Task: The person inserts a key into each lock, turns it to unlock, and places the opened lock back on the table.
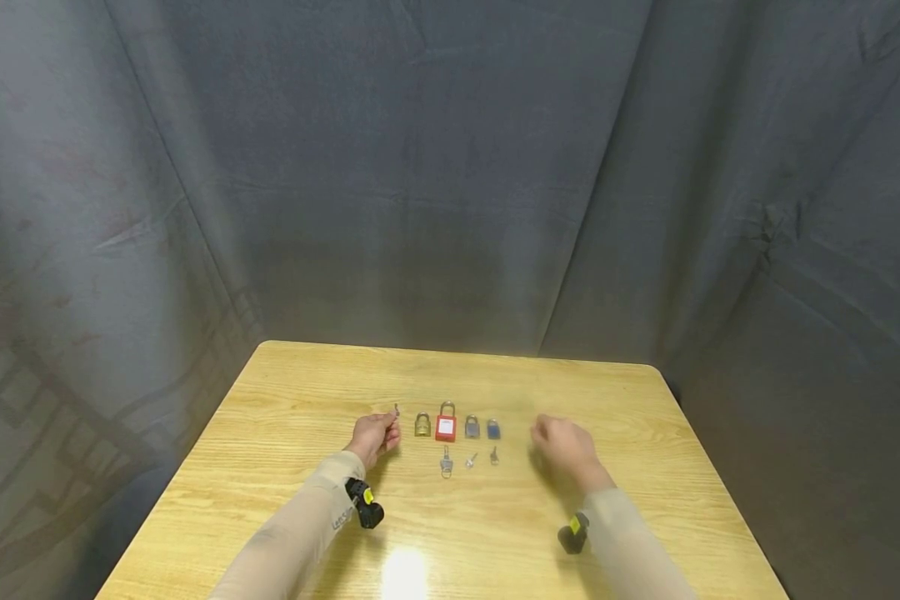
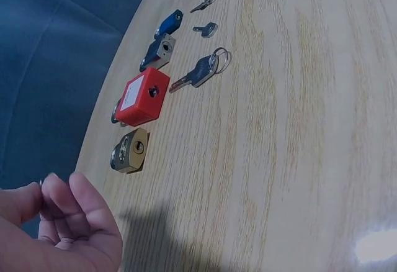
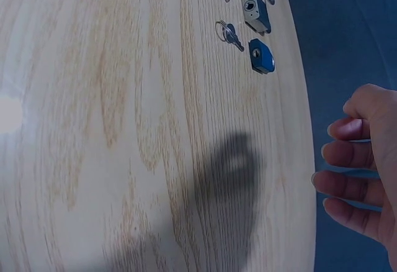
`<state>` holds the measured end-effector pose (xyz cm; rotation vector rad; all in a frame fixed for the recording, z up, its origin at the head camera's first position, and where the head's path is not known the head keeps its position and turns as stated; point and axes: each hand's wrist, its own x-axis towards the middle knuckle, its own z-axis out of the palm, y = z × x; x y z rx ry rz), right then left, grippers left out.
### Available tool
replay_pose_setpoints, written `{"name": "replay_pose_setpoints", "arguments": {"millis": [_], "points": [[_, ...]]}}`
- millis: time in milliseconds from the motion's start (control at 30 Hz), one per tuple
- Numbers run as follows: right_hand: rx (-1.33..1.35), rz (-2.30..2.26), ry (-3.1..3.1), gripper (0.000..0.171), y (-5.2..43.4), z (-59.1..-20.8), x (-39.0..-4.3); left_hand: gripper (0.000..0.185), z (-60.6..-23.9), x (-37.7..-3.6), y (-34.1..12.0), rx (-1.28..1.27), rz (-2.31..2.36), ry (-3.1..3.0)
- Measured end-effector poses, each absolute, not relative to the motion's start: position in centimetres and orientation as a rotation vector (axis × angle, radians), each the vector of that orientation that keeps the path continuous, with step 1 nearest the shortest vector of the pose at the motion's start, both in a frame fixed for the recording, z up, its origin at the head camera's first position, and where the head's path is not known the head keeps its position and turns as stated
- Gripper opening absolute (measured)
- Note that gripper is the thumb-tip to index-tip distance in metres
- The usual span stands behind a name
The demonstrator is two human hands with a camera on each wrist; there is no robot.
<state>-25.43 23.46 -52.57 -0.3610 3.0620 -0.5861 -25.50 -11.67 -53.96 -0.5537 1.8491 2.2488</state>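
You're likely positioning a key [image 1: 397, 410] pinched in your left hand [image 1: 375, 435], right hand [image 1: 567, 446] loose and empty; next probably calls for careful aim near the brass padlock [image 1: 422, 427].

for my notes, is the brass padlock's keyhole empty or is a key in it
Empty: the brass padlock shows a bare keyhole in the left wrist view.
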Motion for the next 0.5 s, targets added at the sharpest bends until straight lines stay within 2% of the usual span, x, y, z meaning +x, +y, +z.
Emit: {"name": "replay_pose_setpoints", "arguments": {"millis": [500], "points": [[-0.359, -0.546, 3.068, 0.018, 23.46, -52.57, -25.57, 0.023, -53.92, -25.46, -12.07, -0.474, 2.075, 1.949]]}}
